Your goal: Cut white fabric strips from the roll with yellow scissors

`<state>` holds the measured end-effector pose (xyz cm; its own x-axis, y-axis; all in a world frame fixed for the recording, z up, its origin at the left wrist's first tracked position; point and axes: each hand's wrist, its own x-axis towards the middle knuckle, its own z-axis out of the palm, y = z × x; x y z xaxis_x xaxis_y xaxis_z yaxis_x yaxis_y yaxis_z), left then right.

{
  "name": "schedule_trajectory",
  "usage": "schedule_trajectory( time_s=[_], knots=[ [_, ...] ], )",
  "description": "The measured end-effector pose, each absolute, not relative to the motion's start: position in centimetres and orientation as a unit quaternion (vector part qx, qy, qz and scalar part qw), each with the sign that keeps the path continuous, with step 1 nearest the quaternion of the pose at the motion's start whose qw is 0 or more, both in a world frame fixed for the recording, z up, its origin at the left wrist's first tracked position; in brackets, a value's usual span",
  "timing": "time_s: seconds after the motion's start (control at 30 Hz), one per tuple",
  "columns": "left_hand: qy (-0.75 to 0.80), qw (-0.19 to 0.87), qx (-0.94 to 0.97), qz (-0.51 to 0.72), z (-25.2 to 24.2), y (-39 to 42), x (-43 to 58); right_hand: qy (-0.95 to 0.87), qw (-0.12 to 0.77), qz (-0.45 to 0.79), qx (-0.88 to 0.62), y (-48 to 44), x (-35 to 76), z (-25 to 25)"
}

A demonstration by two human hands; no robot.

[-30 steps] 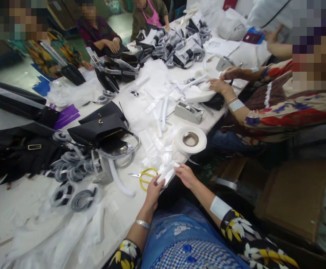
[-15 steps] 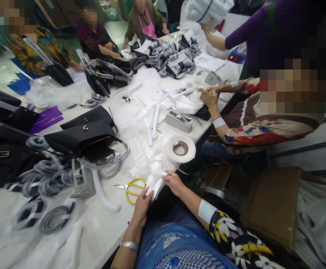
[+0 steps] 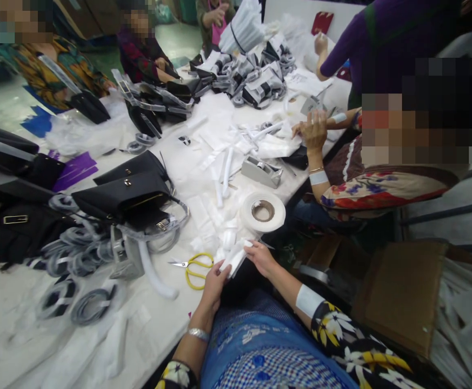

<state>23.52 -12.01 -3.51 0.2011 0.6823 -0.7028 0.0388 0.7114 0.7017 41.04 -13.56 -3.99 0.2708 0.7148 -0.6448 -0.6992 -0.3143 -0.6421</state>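
Observation:
A folded strip of thin white wrapping material [image 3: 236,260] is stretched between my hands at the table's edge. My left hand [image 3: 218,279] pinches its lower left end, thumb on top. At the upper right end, my right hand [image 3: 261,257] grips it between thumb and fingers. Yellow-handled scissors [image 3: 198,270] lie just left of my left hand, blades pointing left. Beyond my hands rests a large white roll [image 3: 262,212] with a cardboard core. Loose white pieces [image 3: 215,224] are scattered on the tabletop behind the strip.
A black handbag [image 3: 126,186] stands left of centre beside a grey tape dispenser [image 3: 125,254] and coiled wrapped straps [image 3: 92,305]. Another tape dispenser [image 3: 261,171] is farther back. A pile of wrapped straps [image 3: 256,81] lies at the far end. Co-workers sit around; cardboard boxes [image 3: 401,292] stand at right.
The view has shifted slightly. My hands still hold the white strip. At the far end, the tied white bundle has moved left, away from the co-worker in purple. The neighbour's hand has lifted.

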Motion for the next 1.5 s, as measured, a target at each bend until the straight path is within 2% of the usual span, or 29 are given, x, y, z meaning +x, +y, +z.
schedule_trajectory(
  time_s=[0.67,1.03,1.3,1.5],
  knots=[
    [0.590,0.702,0.336,0.215,-3.1,-11.6,24.8,0.029,0.600,0.598,-0.531,-14.2,42.3,-4.3],
    [0.561,0.754,0.260,0.221,-3.8,-11.5,24.1,0.014,0.593,0.605,-0.531,-13.7,41.8,-4.4],
    [0.537,0.786,0.190,0.241,-3.6,-11.2,24.4,0.099,0.588,0.666,-0.448,-14.3,40.9,-3.2],
    [0.533,0.779,0.198,0.265,-2.3,-11.2,25.2,0.077,0.551,0.725,-0.406,-16.7,38.5,-2.1]
  ],
)
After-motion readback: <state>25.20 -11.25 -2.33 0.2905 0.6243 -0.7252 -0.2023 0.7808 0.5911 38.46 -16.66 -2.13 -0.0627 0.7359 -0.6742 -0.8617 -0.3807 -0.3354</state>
